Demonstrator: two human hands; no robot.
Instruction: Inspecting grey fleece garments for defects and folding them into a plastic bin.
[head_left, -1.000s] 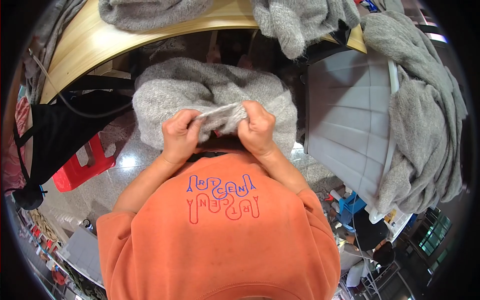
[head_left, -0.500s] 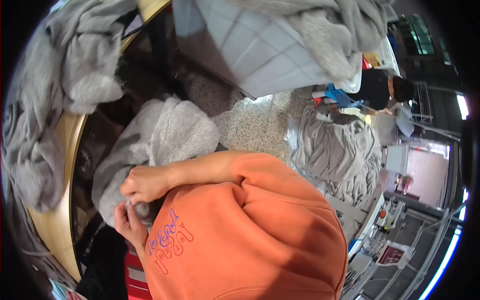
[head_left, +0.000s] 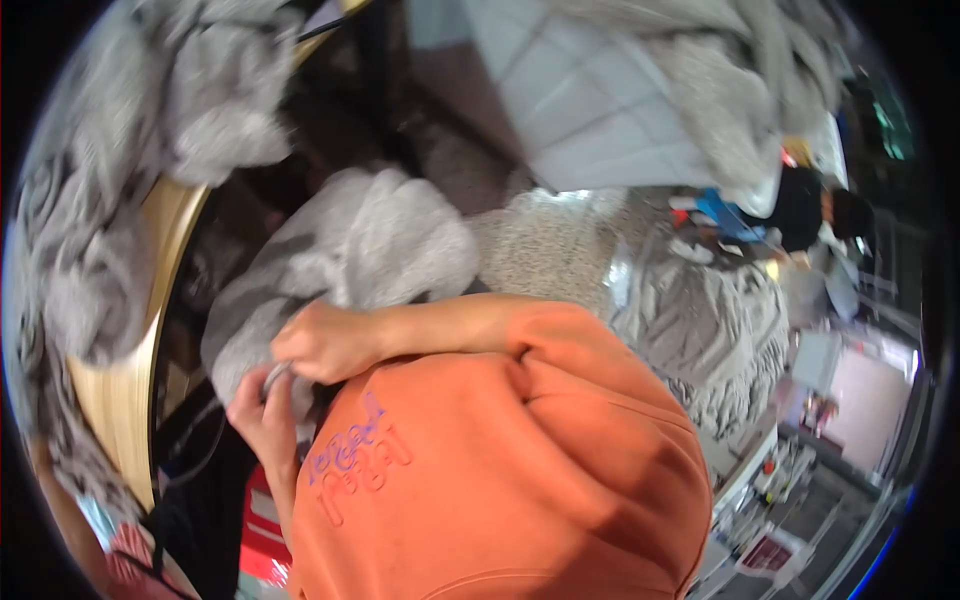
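Observation:
A grey plush fabric piece [head_left: 390, 240] lies bunched in front of me, spreading up and to the right from my hands. My right hand [head_left: 325, 343], its arm reaching across from the right, is closed with bent fingers on the near part of the plush. Just below it, my left hand [head_left: 263, 408] pinches a small fold of the same fabric between thumb and fingers. The two hands almost touch. The fingertips of the right hand are partly hidden, and motion blurs fine detail at the pinched spot.
A wooden table edge [head_left: 140, 400] on the left carries heaped grey plush [head_left: 95, 290]. At the top stands a light grey tiled-pattern surface [head_left: 600, 130] with more plush. More grey fabric [head_left: 690, 320] is piled right. Another person [head_left: 800, 205] works beyond; someone's arm [head_left: 75, 520] shows lower left.
The whole view has shifted, so most things sit farther right. Both hands stay on the plush in nearly the same pose. An arm and pink striped cloth have come into sight at lower left.

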